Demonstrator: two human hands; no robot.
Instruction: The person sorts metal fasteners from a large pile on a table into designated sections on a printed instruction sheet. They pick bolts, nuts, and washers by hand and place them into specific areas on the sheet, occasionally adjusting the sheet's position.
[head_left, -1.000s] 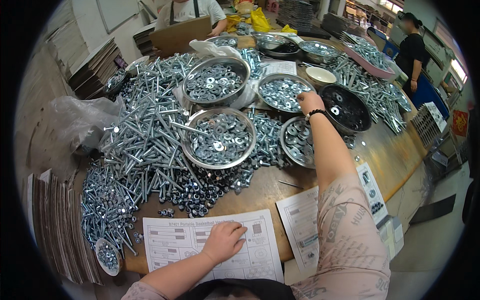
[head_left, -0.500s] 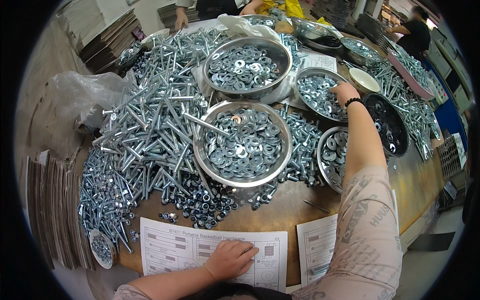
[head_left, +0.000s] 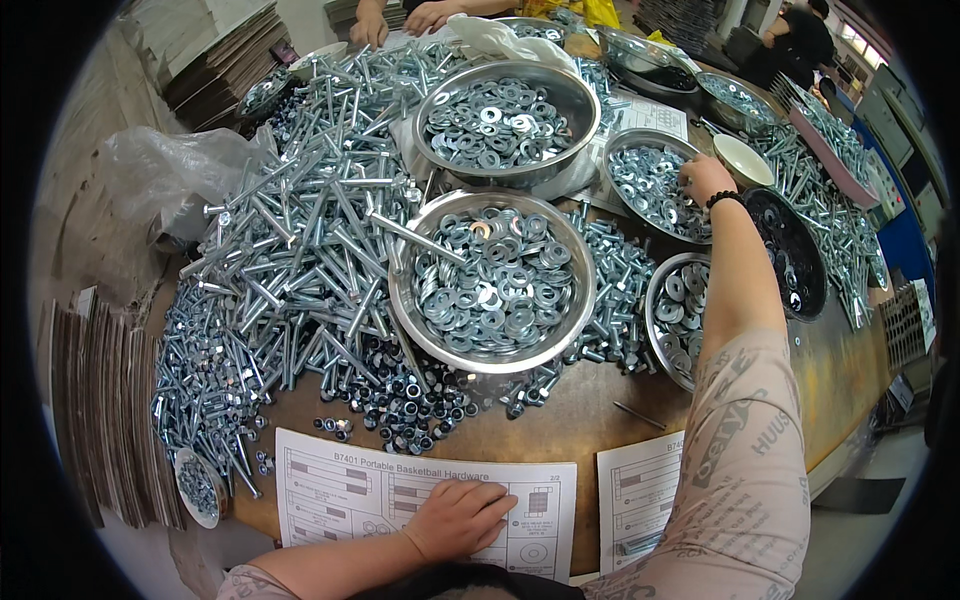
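My right hand [head_left: 708, 180] reaches over the table into a steel bowl [head_left: 625, 212] of flat washers [head_left: 645, 185]. Its fingers bend down together among the washers; the fingertips are hidden, so what they pinch does not show. A black bead bracelet circles that wrist. Near the front edge my left hand [head_left: 462, 518] rests on a printed hardware sheet [head_left: 330, 480], fingers curled and close together over whatever they may hold. Below the right forearm is a smaller steel bowl [head_left: 657, 345] of larger washers, partly covered by the arm.
Two large washer bowls [head_left: 585, 330] stand mid-table, a long bolt across the nearer rim. Heaped bolts [head_left: 310, 240] and dark-ringed nuts [head_left: 410, 400] lie left. A black tray [head_left: 815, 270], a cream bowl [head_left: 742, 155] and a pink tray [head_left: 835, 165] are right. Another person's hands [head_left: 430, 15] show at the far edge.
The right hand stays in the washer bowl, its fingers slightly lower among the washers. The left hand has barely moved. The view has shifted a little; the far person's hands have come closer together.
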